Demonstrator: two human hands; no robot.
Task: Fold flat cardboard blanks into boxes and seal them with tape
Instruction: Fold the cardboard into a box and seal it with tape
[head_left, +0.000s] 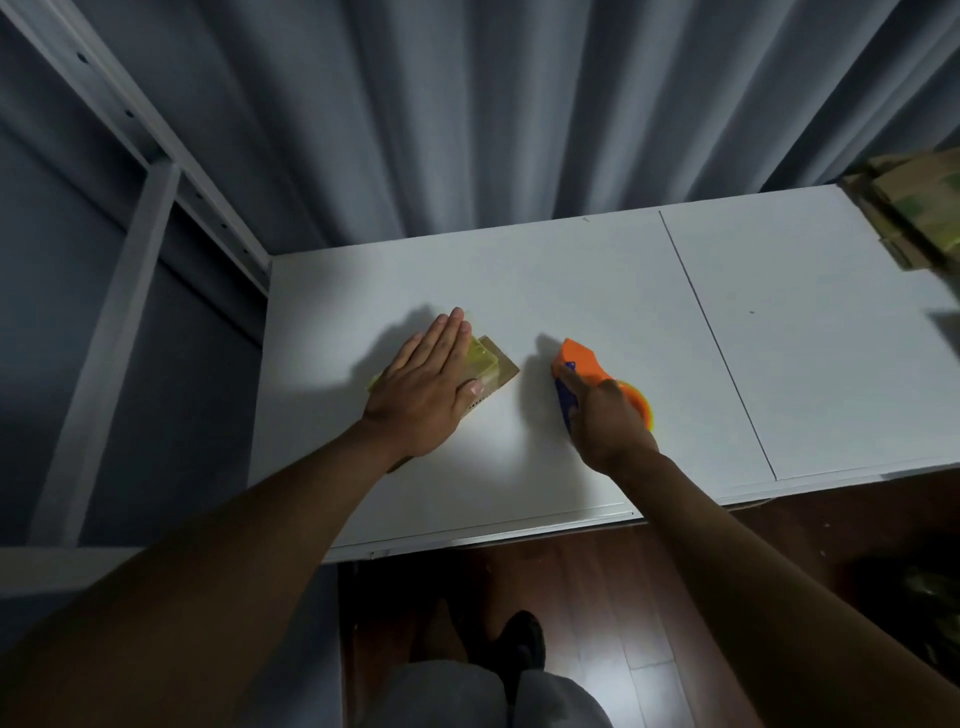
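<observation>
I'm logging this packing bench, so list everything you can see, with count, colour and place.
Box: one, brown with yellowish tape, table left of centre, under the left hand.
Tape dispenser: one, orange and blue, table centre, in the right hand.
Cardboard stack: one pile, brown, table's far right corner.
Table: one, white.
Curtain: grey, behind the table.
Shelf frame: white, left.
Floor: dark wood.
Left hand: flat on the box.
Right hand: gripping the dispenser.

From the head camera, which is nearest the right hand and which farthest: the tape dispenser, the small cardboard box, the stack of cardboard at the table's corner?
1. Tape dispenser: gripped in the right hand itself.
2. Small cardboard box: to its left, under the flat left hand.
3. Stack of cardboard: far right corner of the table.
</observation>
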